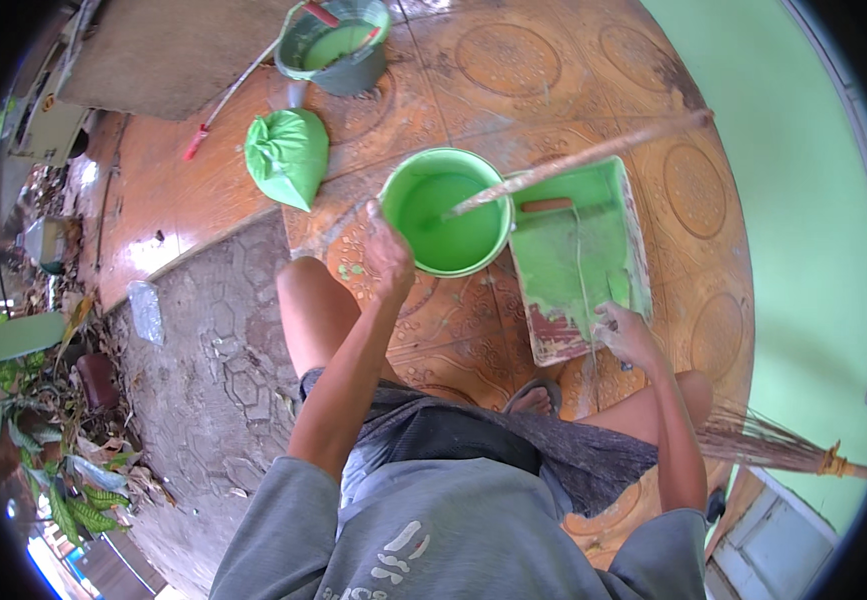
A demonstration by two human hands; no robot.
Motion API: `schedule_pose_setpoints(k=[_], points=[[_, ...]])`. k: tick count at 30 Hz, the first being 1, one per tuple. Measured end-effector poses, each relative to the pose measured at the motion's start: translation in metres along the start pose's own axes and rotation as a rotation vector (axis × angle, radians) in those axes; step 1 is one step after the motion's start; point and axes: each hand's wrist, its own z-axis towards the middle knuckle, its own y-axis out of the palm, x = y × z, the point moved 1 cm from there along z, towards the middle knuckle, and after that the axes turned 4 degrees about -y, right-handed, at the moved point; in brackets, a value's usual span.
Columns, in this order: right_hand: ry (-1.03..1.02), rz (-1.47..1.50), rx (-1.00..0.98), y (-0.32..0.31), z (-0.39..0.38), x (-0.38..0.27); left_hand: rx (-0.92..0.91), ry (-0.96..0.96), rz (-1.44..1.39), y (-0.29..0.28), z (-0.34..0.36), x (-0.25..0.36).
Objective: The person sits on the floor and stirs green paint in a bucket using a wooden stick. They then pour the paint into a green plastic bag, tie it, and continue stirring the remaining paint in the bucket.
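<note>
A bucket of green paint (434, 270) stands on the tiles in front of me, a long wooden stick (593, 152) leaning in it and slanting up to the right. My left hand (389, 248) is closed at the bucket's left rim. To the right lies a paint-smeared rectangular tray (553, 345), its green coat patchy near my end. Inside the tray rests a piece with a brown cylinder (546, 205) and a thin rod running toward me. My right hand (628, 338) is at the tray's near right edge, fingers curled; what they hold is unclear.
A green plastic bag (288, 155) sits at the upper left, beside a grey bucket (353, 78) with a red-handled roller (243, 80) across it. A twig broom (773, 452) lies by the green wall (803, 300). Plants (83, 505) line the left.
</note>
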Motion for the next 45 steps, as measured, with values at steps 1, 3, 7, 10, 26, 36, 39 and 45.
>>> schedule_pose_setpoints(k=[1, 3, 7, 10, 26, 36, 39, 45], points=[[-0.023, -0.014, -0.007, -0.003, 0.0, -0.003, -0.045, -0.009, -0.008, 0.004, 0.0, 0.004], [-0.079, -0.037, -0.003, -0.005, 0.005, -0.008, -0.082, 0.023, 0.013, 0.009, 0.008, 0.01], [-0.152, -0.002, 0.033, -0.01, 0.012, -0.021, -0.047, 0.025, 0.13, 0.017, 0.016, 0.025], [-0.127, 0.038, -0.031, -0.009, 0.019, -0.029, -0.001, 0.059, 0.114, 0.038, -0.005, 0.04], [-0.268, -0.387, -0.038, 0.005, 0.067, -0.082, -0.002, 0.197, 0.215, 0.069, 0.019, 0.054], [-0.133, -0.398, 0.026, 0.031, -0.016, -0.18, -0.421, 0.284, 0.077, -0.031, 0.224, 0.099], [-0.017, -0.337, 0.048, 0.037, -0.038, -0.191, -0.078, 0.412, 0.679, -0.1, 0.324, 0.122], [0.266, -0.266, 0.204, 0.051, -0.08, -0.165, 0.073, 0.576, 0.88, -0.137, 0.389, 0.124]])
